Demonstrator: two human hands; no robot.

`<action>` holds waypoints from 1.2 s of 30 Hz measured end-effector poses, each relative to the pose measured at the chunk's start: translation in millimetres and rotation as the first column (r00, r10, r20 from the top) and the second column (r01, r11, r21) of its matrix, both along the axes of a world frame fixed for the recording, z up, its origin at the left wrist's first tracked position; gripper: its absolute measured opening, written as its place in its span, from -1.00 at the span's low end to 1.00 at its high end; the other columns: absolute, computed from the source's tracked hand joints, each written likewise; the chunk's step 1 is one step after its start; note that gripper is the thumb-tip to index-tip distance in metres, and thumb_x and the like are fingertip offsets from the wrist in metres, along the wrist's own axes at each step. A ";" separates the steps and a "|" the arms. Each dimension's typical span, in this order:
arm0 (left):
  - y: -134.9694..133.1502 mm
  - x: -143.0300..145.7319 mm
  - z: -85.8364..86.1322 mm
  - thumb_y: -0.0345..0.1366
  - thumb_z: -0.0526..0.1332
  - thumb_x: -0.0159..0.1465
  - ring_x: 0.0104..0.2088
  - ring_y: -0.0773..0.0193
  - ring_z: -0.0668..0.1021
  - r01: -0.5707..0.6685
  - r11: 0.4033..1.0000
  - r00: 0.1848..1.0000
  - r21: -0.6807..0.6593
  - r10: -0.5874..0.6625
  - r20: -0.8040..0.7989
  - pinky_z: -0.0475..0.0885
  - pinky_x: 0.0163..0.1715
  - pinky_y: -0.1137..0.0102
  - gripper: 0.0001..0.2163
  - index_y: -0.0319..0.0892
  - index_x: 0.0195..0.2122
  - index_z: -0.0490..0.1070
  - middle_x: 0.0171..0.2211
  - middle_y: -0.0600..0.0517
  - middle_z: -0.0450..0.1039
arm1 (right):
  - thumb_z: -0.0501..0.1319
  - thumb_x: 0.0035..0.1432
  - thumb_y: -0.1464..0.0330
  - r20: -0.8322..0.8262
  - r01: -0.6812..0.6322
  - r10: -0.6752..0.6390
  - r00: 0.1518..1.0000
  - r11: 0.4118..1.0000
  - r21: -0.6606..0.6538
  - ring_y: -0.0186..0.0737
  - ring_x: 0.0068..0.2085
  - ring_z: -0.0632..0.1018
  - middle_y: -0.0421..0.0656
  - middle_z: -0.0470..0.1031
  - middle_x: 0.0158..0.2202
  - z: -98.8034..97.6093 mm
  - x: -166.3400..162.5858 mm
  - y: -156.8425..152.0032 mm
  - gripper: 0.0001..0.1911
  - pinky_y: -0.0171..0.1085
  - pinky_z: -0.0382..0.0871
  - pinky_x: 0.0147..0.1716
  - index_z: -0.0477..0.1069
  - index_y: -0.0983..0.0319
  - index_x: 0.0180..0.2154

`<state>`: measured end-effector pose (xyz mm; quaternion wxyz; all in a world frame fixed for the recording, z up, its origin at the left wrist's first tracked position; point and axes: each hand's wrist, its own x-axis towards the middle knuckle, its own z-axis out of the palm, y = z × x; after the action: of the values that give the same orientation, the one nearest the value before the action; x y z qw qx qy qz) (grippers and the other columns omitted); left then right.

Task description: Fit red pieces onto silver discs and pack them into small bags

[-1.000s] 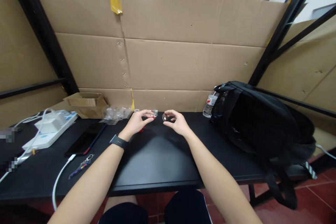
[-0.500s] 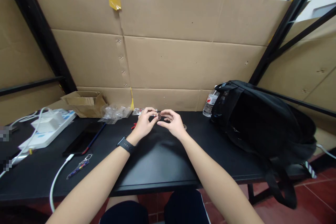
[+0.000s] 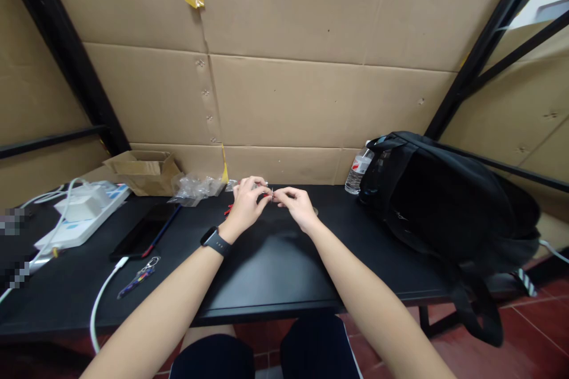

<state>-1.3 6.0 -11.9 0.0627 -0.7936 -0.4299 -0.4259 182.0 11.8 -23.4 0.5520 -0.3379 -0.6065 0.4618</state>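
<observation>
Above the black table, my left hand point(image 3: 243, 204), with a dark watch on its wrist, pinches a small thin piece point(image 3: 272, 194) between thumb and fingers. From the other side, my right hand point(image 3: 297, 207) closes thumb and fingertips on the same piece. It stands nearly edge-on, and a bit of red shows beside it; its kind is too small to make out. Red items point(image 3: 228, 209) lie on the table just left of my left hand, partly hidden by it. A ring-like object point(image 3: 315, 211) peeks out behind my right wrist.
At the left are a power strip point(image 3: 84, 231), a phone point(image 3: 142, 232) on a white cable and a keychain point(image 3: 137, 278). A paper bag point(image 3: 144, 174) and clear plastic wrap point(image 3: 198, 189) stand behind. Rightward are a water bottle point(image 3: 357, 173) and a black backpack point(image 3: 448, 207).
The small piece has turned from a dark brown face to a thin edge. My right fingers have straightened and drawn together on it. The view has tilted slightly down.
</observation>
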 end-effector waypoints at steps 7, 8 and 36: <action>-0.2 -0.3 -1.3 -0.23 0.24 0.34 0.06 0.02 0.40 0.019 0.999 1.000 -0.036 -0.019 0.008 0.23 0.06 0.09 -0.89 -0.04 -0.27 0.56 -0.04 -0.06 0.43 | 0.44 -0.04 0.12 0.087 -0.033 0.033 0.996 0.999 -0.005 -0.16 -0.28 0.62 -0.11 0.62 -0.32 -2.1 6.5 3.8 -0.64 -0.22 0.48 -0.25 0.58 0.25 -0.29; 0.0 0.3 -1.8 -0.23 0.24 0.34 0.06 0.02 0.40 0.024 0.999 1.000 -0.039 -0.023 0.010 0.22 0.07 0.09 -0.89 -0.03 -0.27 0.56 -0.04 -0.05 0.43 | 0.43 -0.03 0.12 0.102 -0.025 0.024 0.995 1.000 0.010 -0.18 -0.29 0.60 -0.11 0.61 -0.30 -3.9 6.9 5.5 -0.65 -0.23 0.48 -0.27 0.57 0.25 -0.30; 7.5 -5.8 2.4 -0.26 0.40 0.01 -0.13 0.13 0.57 0.304 0.914 0.952 -0.269 -0.281 0.120 0.39 0.00 0.27 -0.71 -0.10 -0.22 0.47 -0.23 0.06 0.57 | 0.25 0.05 0.38 0.468 -0.029 -0.069 0.881 0.980 0.198 -0.18 -0.04 0.49 -0.14 0.41 -0.07 -6.5 10.7 15.3 -0.92 -0.21 0.33 -0.03 0.50 0.21 -0.46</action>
<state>-7.1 13.5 -9.5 -0.1332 -0.8324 -0.3650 -0.3952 192.7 27.1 -29.9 0.4232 -0.3893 -0.7625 0.2966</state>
